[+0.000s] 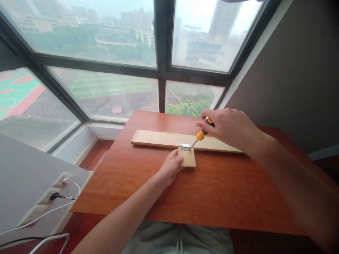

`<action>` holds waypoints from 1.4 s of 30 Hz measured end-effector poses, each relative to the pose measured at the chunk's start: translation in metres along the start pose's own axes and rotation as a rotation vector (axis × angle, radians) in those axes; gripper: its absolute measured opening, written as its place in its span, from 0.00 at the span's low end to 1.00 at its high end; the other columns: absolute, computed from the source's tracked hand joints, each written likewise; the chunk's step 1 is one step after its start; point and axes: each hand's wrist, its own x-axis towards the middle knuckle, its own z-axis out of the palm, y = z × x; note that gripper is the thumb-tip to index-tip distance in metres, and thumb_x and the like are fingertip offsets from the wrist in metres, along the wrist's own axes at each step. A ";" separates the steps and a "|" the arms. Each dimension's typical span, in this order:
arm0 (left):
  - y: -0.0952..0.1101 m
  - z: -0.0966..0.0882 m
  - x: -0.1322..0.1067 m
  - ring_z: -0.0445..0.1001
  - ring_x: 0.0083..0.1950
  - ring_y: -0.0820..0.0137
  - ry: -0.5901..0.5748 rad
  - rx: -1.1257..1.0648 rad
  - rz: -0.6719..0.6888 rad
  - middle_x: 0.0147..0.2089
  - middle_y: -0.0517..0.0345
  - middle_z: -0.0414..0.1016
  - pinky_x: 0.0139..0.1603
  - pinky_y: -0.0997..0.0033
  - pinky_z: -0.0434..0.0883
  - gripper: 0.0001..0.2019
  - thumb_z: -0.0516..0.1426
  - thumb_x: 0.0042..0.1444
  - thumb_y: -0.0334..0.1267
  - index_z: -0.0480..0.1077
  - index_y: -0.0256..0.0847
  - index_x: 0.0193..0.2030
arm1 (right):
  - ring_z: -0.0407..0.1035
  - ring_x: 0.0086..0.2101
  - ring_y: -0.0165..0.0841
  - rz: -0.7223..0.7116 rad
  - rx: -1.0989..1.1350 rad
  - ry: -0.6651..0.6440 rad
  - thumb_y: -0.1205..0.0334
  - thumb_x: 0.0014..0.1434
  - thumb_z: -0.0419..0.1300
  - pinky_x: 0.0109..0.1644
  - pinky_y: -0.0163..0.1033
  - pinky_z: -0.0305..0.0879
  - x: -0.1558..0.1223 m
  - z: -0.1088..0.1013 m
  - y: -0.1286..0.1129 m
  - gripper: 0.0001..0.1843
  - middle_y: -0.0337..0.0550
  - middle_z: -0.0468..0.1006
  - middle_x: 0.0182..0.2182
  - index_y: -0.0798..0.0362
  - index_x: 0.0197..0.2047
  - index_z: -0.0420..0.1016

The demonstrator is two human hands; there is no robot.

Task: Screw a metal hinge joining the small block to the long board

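My right hand [230, 123] is wrapped round the handle of a yellow and black screwdriver [200, 135], tilted with its tip down at the right end of a small silver hinge [185, 146]. The hinge lies along the top edge of a small square wooden piece [188, 158]. Gripping that piece by its left side is my left hand [171, 165], thumb on top and the other fingers partly hidden below. Just behind the hinge lies a long pale wooden board [159, 138], its right end covered by my right hand and forearm.
All this is on a reddish-brown wooden table [127, 183]. Large windows with dark frames [162, 38] stand behind it. On the wall at the lower left, sockets [49, 195] hold plugs with white and black cables [39, 217]. A grey wall [291, 88] rises at the right.
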 end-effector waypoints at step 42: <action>0.001 0.000 0.000 0.76 0.38 0.70 -0.005 -0.001 -0.003 0.40 0.52 0.77 0.41 0.70 0.75 0.12 0.58 0.49 0.23 0.69 0.37 0.41 | 0.67 0.25 0.38 0.071 -0.127 0.087 0.40 0.64 0.51 0.28 0.40 0.44 -0.009 0.000 0.000 0.23 0.44 0.75 0.23 0.48 0.35 0.77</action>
